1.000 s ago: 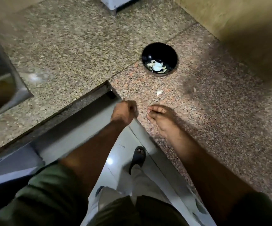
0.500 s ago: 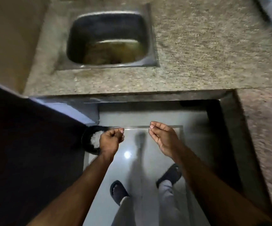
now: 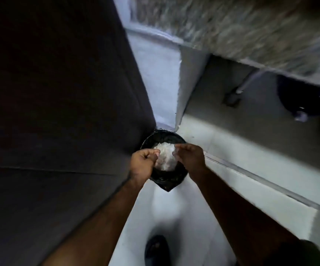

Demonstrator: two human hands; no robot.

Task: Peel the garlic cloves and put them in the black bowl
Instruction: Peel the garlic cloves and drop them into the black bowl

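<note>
A: What's nearest?

B: A dark shoe (image 3: 156, 250) on the pale floor (image 3: 191, 223), at the bottom edge. Both bare forearms run up from there, and a dark green sleeve (image 3: 297, 252) shows at the lower right.

A: And the hands?

B: They hang side by side over a bin (image 3: 164, 138) lined with a black bag. The left hand (image 3: 143, 164) is turned knuckles-up, fingers curled in toward the palm. Whether it pinches anything I cannot tell; the frame is blurred. The right hand (image 3: 191, 157) has its fingers bent and drawn together, tips pointing toward the left hand. Whether something sits between those tips I cannot tell either.

A: What's in the bin?

B: A whitish heap of scraps (image 3: 165, 157), just under and between the two hands. It looks papery, but the detail is smeared.

A: The garlic and the black bowl?

B: Neither is in view here.

A: What surrounds the bin?

B: It stands in a corner, against a big dark panel (image 3: 59, 93) on the left. Farther up right, a speckled stone counter (image 3: 241, 29) crosses the frame, heavily blurred. Under its edge there's a pale pipe (image 3: 248, 82) and a dark round shape (image 3: 303, 96) that I cannot identify.
</note>
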